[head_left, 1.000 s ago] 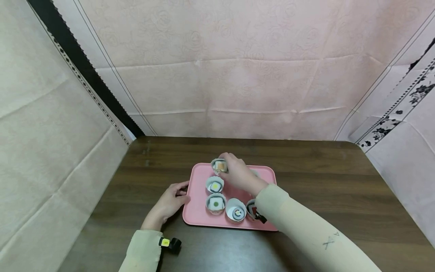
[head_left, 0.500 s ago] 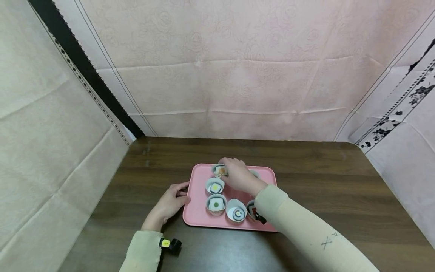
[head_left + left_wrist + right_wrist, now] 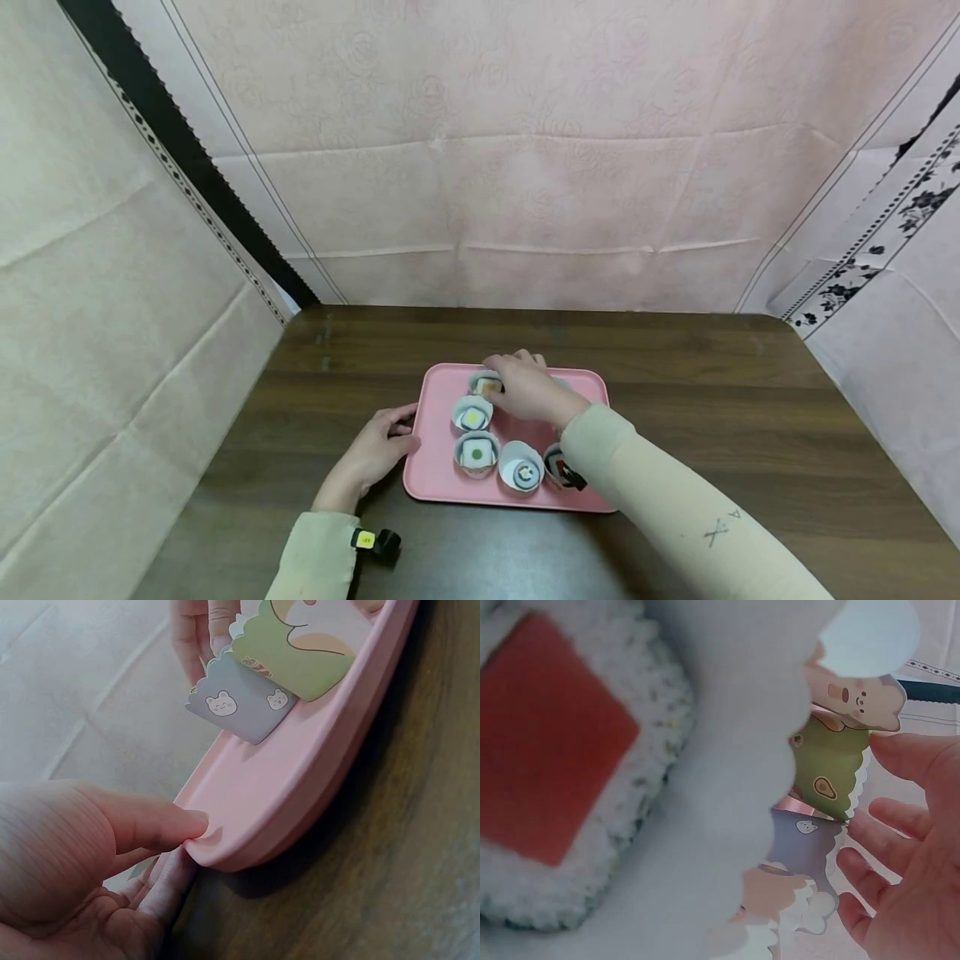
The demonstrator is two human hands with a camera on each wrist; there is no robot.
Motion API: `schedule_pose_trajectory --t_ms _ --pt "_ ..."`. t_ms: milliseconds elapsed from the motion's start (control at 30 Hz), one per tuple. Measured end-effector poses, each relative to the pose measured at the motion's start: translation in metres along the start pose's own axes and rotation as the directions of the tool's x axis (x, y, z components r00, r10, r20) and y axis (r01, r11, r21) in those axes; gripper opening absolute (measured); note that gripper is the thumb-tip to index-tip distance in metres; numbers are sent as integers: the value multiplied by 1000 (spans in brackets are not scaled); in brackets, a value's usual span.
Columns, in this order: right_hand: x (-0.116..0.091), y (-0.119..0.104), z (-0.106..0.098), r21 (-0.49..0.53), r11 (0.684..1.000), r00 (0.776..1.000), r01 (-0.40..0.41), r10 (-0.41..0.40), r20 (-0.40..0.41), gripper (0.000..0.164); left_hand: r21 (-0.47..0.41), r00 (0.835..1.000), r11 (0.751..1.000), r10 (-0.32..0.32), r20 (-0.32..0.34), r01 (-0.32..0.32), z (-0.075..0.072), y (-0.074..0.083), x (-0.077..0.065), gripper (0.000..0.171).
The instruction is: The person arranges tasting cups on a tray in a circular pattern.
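Observation:
A pink tray (image 3: 435, 471) holds several paper cups, each with a light-coloured piece inside. Its left edge is pinched by my left hand (image 3: 371, 454), thumb on top and fingers underneath. At the tray's back left, my right hand (image 3: 528, 390) is beside a cup (image 3: 484, 385) standing behind another cup (image 3: 472, 414). A grey bear-print cup (image 3: 240, 705) and a green cup (image 3: 292, 667) show in the left wrist view, right-hand fingers behind them. In the right wrist view the fingers are spread near the rims. A sushi roll (image 3: 562, 742) with a red square centre fills that view's left.
More cups stand along the tray's front, one with a blue-ringed piece (image 3: 522, 469), another (image 3: 558, 468) partly behind the right sleeve. A pale cup (image 3: 562, 382) is mostly behind the right hand. Around the tray lies the dark wooden table (image 3: 712, 400), with a pale cloth (image 3: 540, 217) behind.
My right hand has lowered the back-left cup onto the tray behind the middle cup, and its fingers have loosened. The left hand keeps its pinch on the tray's edge.

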State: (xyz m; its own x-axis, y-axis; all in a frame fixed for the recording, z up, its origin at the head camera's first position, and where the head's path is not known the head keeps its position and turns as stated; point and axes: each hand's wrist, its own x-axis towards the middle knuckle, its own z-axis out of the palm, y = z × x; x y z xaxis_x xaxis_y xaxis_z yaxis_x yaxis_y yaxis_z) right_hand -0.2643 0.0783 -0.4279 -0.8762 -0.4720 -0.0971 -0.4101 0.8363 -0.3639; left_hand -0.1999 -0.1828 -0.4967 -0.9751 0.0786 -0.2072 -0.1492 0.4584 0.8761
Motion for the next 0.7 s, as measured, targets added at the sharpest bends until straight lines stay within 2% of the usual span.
schedule_pose_trajectory --t_ms 167,300,433,600,700 --pt "-3 3 0 36 999 1000 9 -8 -18 52 -2 1000 1000 -9 6 9 0 -1 2 53" --pt "-10 11 -3 90 996 997 4 3 -78 51 -2 1000 1000 -6 5 6 2 0 3 53" --pt "-26 26 -11 121 992 988 -16 34 -149 50 -2 1000 1000 3 -1 -3 3 0 3 54" --pt "-55 48 -19 149 988 962 -31 70 -264 55 8 1000 1000 26 -13 -26 4 1 2 53" --pt "-72 62 -19 128 990 933 -61 102 -345 58 40 998 998 54 -19 -54 5 2 1 51"
